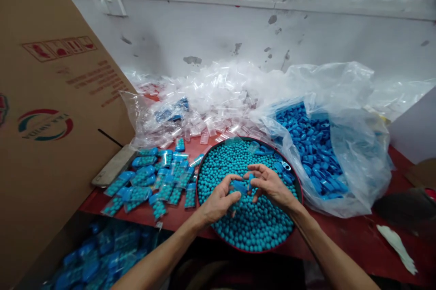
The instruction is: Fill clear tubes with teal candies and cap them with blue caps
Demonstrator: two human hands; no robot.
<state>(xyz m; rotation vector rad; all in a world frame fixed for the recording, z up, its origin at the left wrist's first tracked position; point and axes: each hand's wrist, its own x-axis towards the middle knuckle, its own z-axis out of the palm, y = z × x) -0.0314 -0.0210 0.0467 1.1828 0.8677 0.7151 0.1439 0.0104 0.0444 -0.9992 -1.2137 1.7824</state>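
Both hands are over a round tray point(301, 190) full of small turquoise balls point(252, 231). My left hand point(218, 200) is closed, thumb and fingers pinching a small blue plastic piece point(240, 187). Right beside it, my right hand point(274, 186) pinches a small upright blue cap point(251, 181). The fingertips nearly meet, and I cannot tell whether the two pieces touch. Several loose blue caps point(285, 167) lie on the balls at the tray's back right edge.
Clear flat cases with blue caps, filled with balls point(166, 185), lie left of the tray; more fill a box point(102, 253) below. Empty clear cases point(218, 122) are heaped behind. A plastic bag point(361, 158) of blue caps point(309, 144) stands right. A cardboard box point(64, 85) rises left.
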